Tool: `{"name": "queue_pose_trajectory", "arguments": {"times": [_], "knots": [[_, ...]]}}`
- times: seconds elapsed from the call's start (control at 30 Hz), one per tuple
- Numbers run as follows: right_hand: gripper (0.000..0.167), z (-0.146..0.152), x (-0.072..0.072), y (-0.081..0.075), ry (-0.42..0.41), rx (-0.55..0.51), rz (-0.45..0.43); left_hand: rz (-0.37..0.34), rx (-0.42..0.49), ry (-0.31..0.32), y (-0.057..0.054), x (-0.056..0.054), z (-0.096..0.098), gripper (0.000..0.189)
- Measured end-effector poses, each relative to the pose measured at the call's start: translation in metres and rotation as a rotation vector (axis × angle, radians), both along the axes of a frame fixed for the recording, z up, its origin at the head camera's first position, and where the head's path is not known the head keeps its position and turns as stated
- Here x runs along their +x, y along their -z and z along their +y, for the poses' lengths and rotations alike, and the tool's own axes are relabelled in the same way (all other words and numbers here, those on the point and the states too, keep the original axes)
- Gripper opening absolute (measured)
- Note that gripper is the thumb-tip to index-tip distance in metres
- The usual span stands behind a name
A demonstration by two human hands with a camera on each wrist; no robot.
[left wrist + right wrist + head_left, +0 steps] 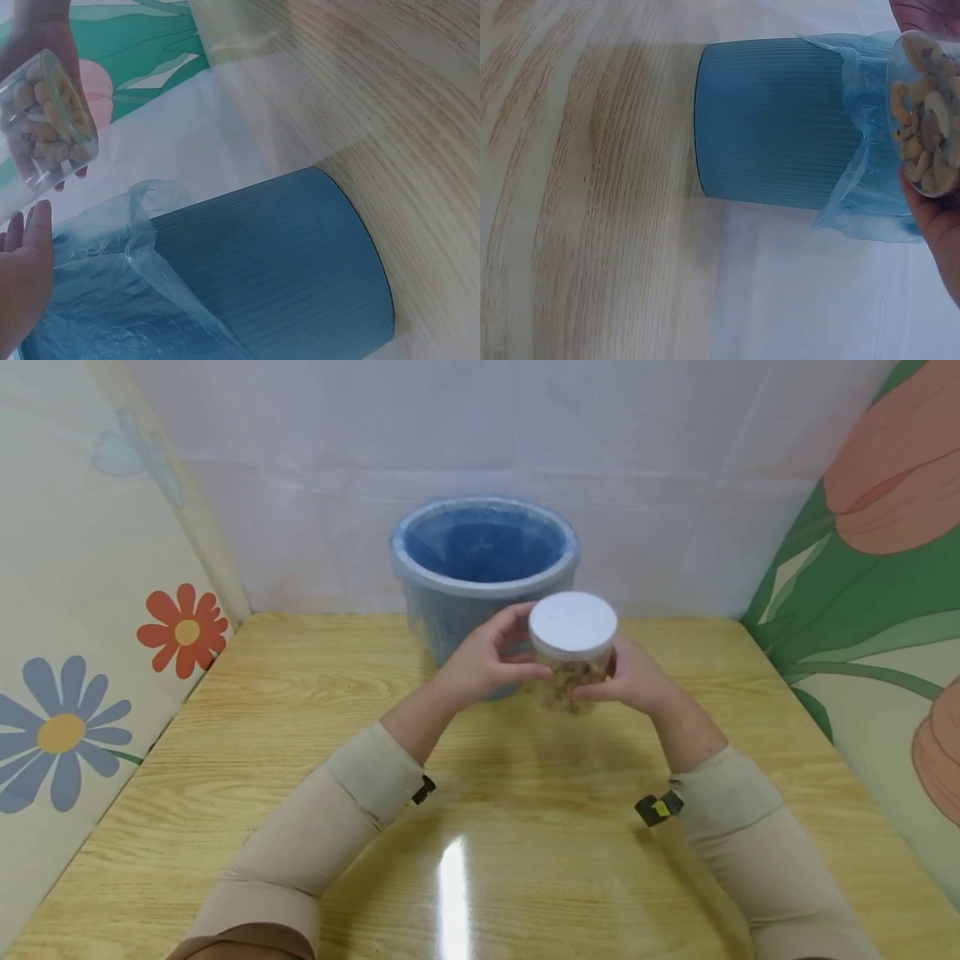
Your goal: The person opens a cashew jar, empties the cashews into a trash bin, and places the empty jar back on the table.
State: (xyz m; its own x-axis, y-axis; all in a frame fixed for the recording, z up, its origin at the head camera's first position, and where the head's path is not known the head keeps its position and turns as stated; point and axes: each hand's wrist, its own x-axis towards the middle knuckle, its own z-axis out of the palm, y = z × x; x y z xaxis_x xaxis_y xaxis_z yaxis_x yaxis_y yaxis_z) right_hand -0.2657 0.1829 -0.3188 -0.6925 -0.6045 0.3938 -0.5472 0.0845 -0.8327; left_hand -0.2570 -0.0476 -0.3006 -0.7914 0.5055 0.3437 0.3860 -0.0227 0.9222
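From where I stand, a person in pale sleeves holds a clear jar (572, 681) with a white lid (573, 623) above a wood-grained surface (540, 827). The lid carries one tiny dark mark, too small to read; so is anything printed on the yellow patch of the dark device (660, 808) at the right wrist.

The jar, upright and slightly blurred, contains tan, curved nuts (930, 112) that look like cashews. The right hand (636, 678) has a firm grip on its side, thumb across the front. The left hand (487, 658) is spread wide around the opposite side, fingers fairly straight, thumb tip at the wall; I cannot tell how firmly it touches.

Just behind the jar and a little to its left, a ribbed blue bin (435, 618) stands on the surface. A thin, translucent liner (874, 199) folds over its rim and hangs crumpled down the outside; the interior is deep blue.

A white sheet (637, 460) hangs behind. Painted flowers decorate both sides: red (186, 632) and blue (60, 733) at left, coral tulips (900, 468) at right.
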Motion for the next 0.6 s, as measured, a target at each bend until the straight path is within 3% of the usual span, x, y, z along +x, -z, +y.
{"name": "queue_pose_trajectory", "arguments": {"times": [0.17,0.6], "knots": [[0.085,0.0009,0.0004,-0.0012,-0.018,0.012,-0.001,0.010,0.072,0.059,-0.0043,0.0012,-0.0026,0.073],[0.084,-0.0042,0.0065,-0.0047,-0.094,0.066,0.006,0.051,0.130,0.195,-0.0095,0.0015,-0.0056,0.076]]}}
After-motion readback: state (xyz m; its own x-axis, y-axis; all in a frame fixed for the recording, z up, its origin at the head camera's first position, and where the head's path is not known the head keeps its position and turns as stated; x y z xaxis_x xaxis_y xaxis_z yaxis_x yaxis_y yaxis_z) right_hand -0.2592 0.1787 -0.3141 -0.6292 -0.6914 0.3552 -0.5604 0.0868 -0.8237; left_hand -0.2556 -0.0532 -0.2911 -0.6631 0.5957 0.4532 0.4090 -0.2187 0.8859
